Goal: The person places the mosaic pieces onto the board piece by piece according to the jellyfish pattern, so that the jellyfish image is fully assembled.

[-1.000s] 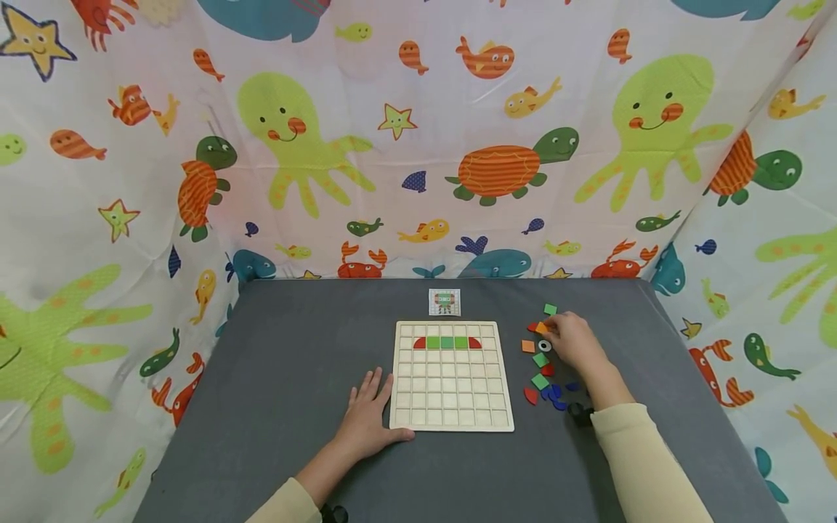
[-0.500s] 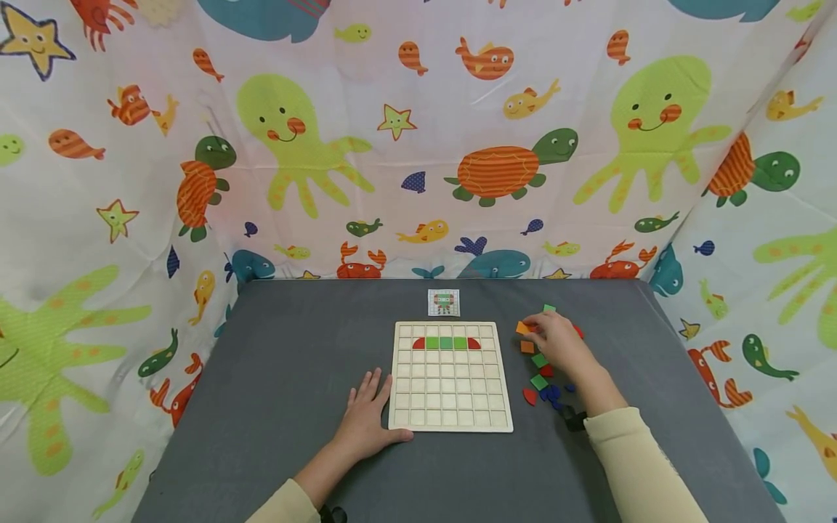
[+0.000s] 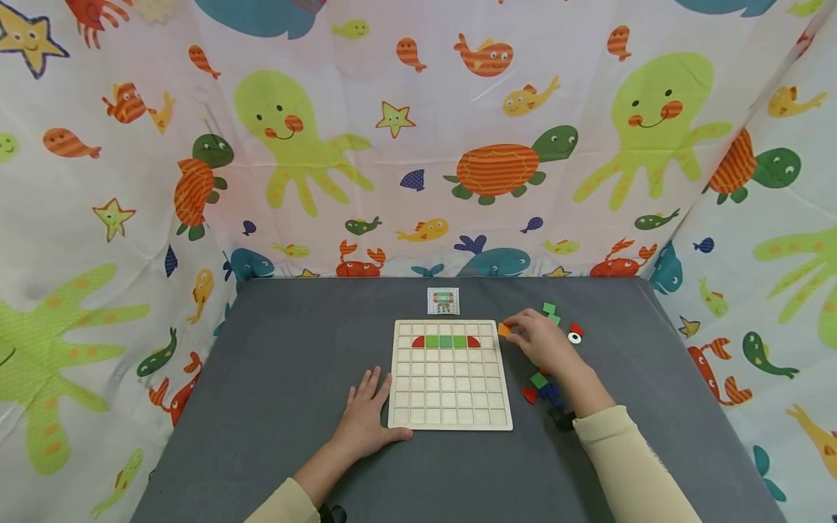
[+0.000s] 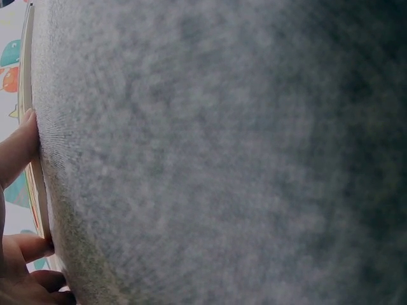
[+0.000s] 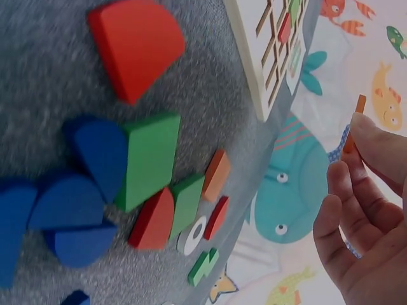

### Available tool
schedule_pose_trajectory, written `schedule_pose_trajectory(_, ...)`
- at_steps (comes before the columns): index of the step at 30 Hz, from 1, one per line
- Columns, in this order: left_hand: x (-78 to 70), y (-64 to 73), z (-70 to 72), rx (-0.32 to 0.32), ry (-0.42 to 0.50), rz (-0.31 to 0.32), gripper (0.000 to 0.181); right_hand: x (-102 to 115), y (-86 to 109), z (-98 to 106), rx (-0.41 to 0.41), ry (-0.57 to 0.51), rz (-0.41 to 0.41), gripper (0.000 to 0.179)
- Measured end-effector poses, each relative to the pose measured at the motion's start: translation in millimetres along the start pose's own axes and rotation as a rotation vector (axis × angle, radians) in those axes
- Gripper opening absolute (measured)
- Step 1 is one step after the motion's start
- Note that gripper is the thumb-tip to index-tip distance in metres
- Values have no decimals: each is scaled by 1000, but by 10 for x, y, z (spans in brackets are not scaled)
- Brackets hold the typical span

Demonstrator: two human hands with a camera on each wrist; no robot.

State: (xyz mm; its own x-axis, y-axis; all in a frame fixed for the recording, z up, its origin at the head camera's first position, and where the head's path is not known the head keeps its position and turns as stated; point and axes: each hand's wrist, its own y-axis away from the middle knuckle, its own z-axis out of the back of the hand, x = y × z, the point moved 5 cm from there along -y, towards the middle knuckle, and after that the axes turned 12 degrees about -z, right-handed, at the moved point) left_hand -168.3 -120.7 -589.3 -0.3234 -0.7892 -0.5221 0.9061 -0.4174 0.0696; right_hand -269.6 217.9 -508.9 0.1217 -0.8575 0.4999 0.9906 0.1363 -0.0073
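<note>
My right hand (image 3: pixel 549 345) pinches an orange square block (image 3: pixel 504 330) between thumb and fingertips, just off the board's upper right edge. In the right wrist view that block (image 5: pixel 354 126) is seen edge-on, held above the table. My left hand (image 3: pixel 368 418) rests at the lower left corner of the wooden grid board (image 3: pixel 451 423), fingers spread along its left side and thumb at its front edge. The left wrist view shows fingers touching the board's rim (image 4: pixel 39 197). Near the board's top lies a row of green squares (image 3: pixel 445 341) with a red curved piece at each end.
A small pattern card (image 3: pixel 443 301) lies behind the board. Loose blocks are scattered right of it: green squares (image 3: pixel 539 380), a red quarter-round (image 5: pixel 137 41), blue rounded pieces (image 5: pixel 67 200) and a white ring (image 3: pixel 575 338). Printed cloth (image 3: pixel 418 167) hangs behind the grey table.
My right hand has carried the orange square block left, from the loose blocks to beside the board. The left hand stays at the board's corner.
</note>
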Motion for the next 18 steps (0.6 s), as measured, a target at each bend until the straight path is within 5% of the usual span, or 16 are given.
schedule_pose_trajectory(7,11,-7,-1,-4,-2,-3,117,150,-8,-135,28,23,80,24)
schedule_pose_trajectory(18,1,-6,6,-4,0,-3,117,260,-11,-344,65,23,93,22)
